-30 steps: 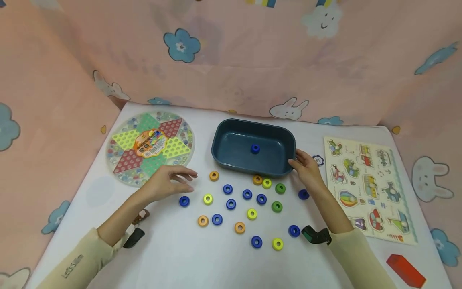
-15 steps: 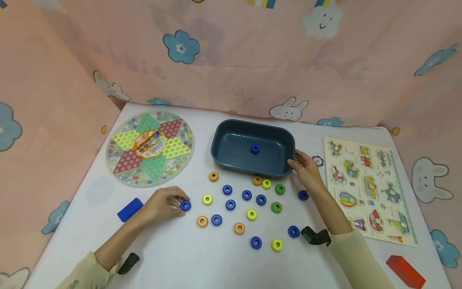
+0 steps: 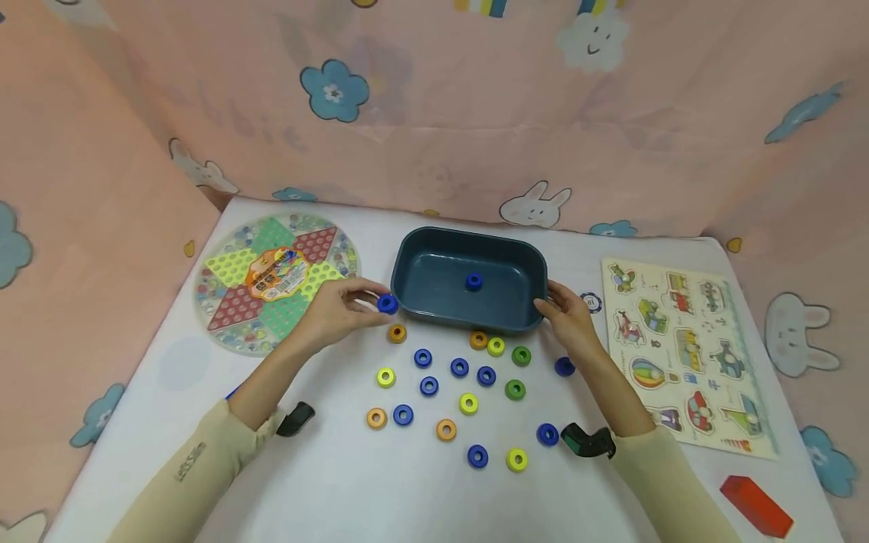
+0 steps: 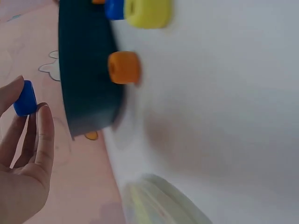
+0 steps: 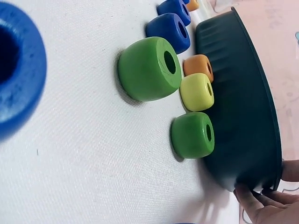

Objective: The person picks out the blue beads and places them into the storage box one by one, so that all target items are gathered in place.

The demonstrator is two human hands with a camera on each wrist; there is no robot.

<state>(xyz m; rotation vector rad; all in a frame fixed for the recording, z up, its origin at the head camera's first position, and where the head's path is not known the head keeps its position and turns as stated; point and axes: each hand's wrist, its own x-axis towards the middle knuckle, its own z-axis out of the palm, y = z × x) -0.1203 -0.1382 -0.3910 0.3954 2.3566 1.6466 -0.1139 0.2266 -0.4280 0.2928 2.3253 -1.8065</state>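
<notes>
Between thumb and fingers, my left hand (image 3: 342,311) pinches a blue bead (image 3: 388,304) with a hole through it. That bead is held up beside the left end of a dark teal tray (image 3: 434,308); the left wrist view shows the blue bead (image 4: 26,99) at the fingertips, off the table. My right hand (image 3: 572,320) grips the tray's right end, thumb at the rim and fingers against the outer wall, as the right wrist view shows. One blue bead (image 3: 474,281) lies inside the tray.
Blue, yellow, orange and green beads, such as a green bead (image 3: 515,389), lie scattered before the tray. A round marble game board (image 3: 234,308) is at left. At right are a picture puzzle board (image 3: 689,362), a poker chip (image 3: 592,302) and a red block (image 3: 756,506).
My left hand came down to the leftmost blue bead on the table, took hold of it, and lifted it up and right to the tray's left end. My right hand stays on the tray.
</notes>
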